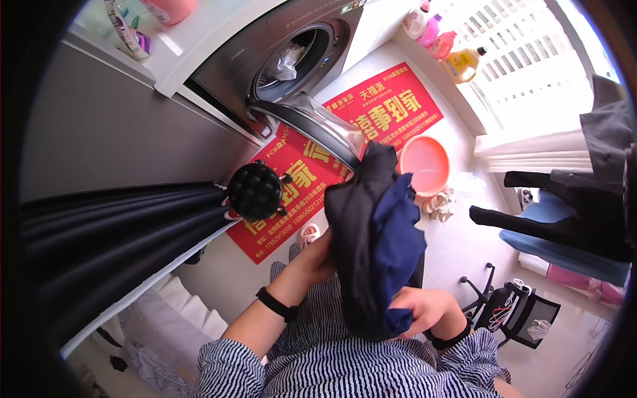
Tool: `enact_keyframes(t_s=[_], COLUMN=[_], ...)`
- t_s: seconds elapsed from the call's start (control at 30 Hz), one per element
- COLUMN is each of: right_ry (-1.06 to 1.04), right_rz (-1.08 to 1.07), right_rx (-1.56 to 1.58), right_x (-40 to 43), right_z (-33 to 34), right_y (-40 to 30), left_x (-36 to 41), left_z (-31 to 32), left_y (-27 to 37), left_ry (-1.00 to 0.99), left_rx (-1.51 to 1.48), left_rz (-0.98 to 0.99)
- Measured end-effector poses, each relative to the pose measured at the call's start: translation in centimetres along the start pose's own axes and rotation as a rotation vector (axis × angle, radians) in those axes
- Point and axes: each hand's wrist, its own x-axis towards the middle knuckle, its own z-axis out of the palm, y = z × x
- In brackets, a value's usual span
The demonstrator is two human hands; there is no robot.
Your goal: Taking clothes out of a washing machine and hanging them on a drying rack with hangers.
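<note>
A bunched dark garment (356, 234), black with a navy-blue part (398, 239), is held up before my striped clothing. My right hand (423, 311) grips a fold of the navy cloth at its lower edge, thumb and fingers closed on it. My left hand (322, 261) reaches in at the garment's left side; its fingers are hidden by the black cloth. Beyond the garment, the round door (308, 129) of a grey Midea front-loading washing machine (224, 74) hangs open. Pale, translucent material (288, 62) shows in the drum opening.
Red printed mats (298, 199) cover part of the floor. A black tufted stool (255, 191) stands left, a pink basin (424, 164) right. Detergent bottles (463, 64) line the window side. Hanging clothes (557, 214) and a black office chair (517, 313) are at right.
</note>
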Motion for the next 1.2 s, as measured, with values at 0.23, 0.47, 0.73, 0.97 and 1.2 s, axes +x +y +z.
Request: enact_keyframes(t_s=[0.23,0.47,0.73,0.97,1.2], right_ry=[0.402,1.511,1.600,1.715,1.828], right_rz=[0.136,0.729,0.321,-0.121,-0.577], right_rx=[-0.020,-0.730,-0.976,-0.025,0.003], right_x=[-7.8,-20.8,-25.0,-33.8,-48.9], right_z=[11.8,19.1,26.8,30.8,38.2], right_y=[-0.1,-0.1,2.1,7.1,9.0], left_x=[-4.3,-9.2,-10.9,-10.8,-9.5], left_z=[0.8,5.5,14.5,23.1,21.3], left_y=[-5.8,-8.3,-21.4,-38.7,-47.5], left_ry=[0.140,0.050,-0.196,-0.579,-0.081], left_rx=[-0.072,0.086,0.860,1.721,1.455], left_rz=[0.046,0.210,0.361,0.686,0.297])
